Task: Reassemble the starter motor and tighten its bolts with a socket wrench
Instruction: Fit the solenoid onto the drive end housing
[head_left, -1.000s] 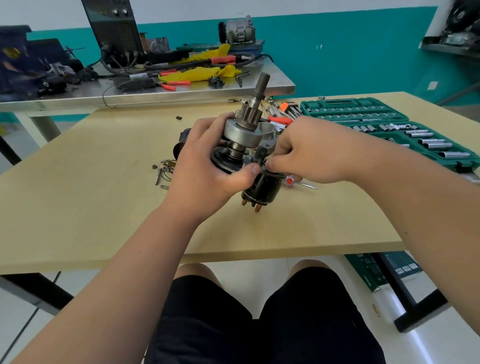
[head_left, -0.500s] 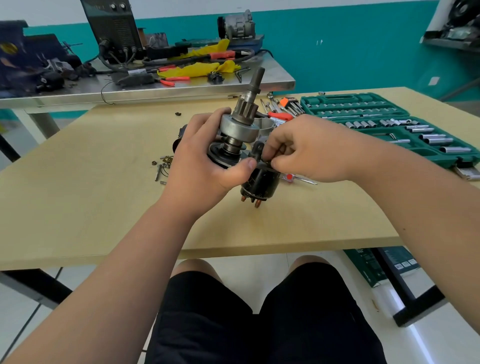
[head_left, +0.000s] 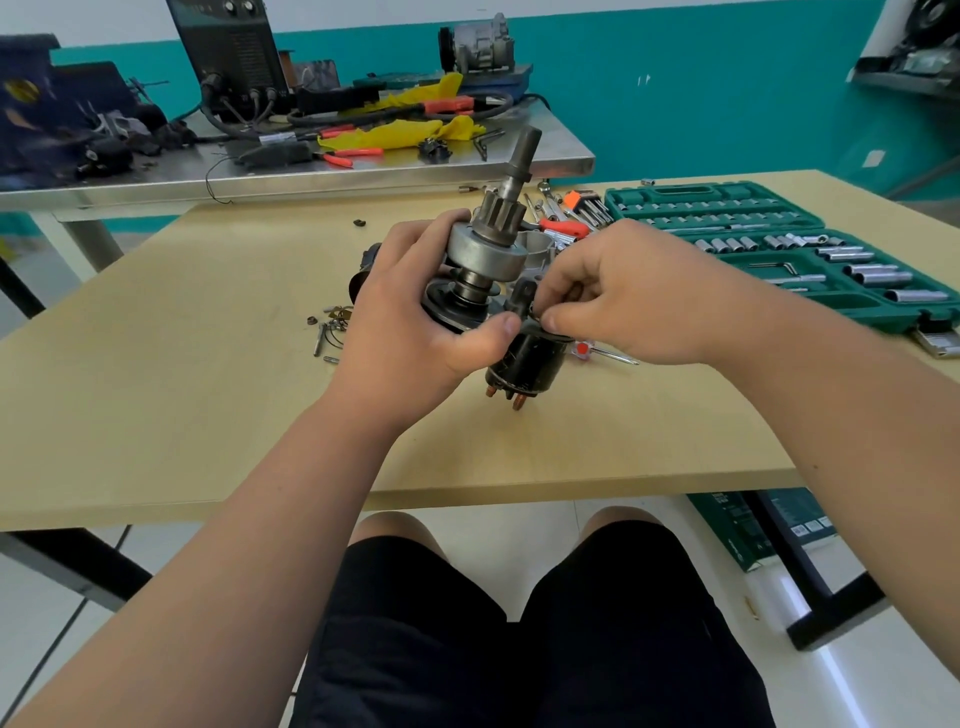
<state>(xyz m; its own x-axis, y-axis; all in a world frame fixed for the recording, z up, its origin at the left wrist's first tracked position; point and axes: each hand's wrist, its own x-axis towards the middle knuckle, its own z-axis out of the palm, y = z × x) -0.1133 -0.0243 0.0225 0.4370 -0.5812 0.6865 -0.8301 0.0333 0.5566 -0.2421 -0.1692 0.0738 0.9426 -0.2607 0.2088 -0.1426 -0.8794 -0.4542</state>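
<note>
Starter motor (head_left: 485, 252), shaft tilted up, above the table's (head_left: 208, 389) middle: your left hand (head_left: 410, 332) curls its fingers round the body; your right hand (head_left: 628, 296) pinches a small part atop the black solenoid (head_left: 524, 364). Socket case (head_left: 779, 249) open at the right edge. Green box (head_left: 737, 525) beneath: print too small to read.

I see the left hand (head_left: 410, 322) gripping the starter motor (head_left: 488, 249) above the wooden table (head_left: 208, 389), its geared shaft tilted up and away. The right hand (head_left: 623, 296) pinches the black lever (head_left: 522, 293) just above the black solenoid (head_left: 527, 364), whose copper terminals point down. Loose bolts (head_left: 327, 330) lie to my left, and an open green socket case (head_left: 779, 249) sits on my right.
</note>
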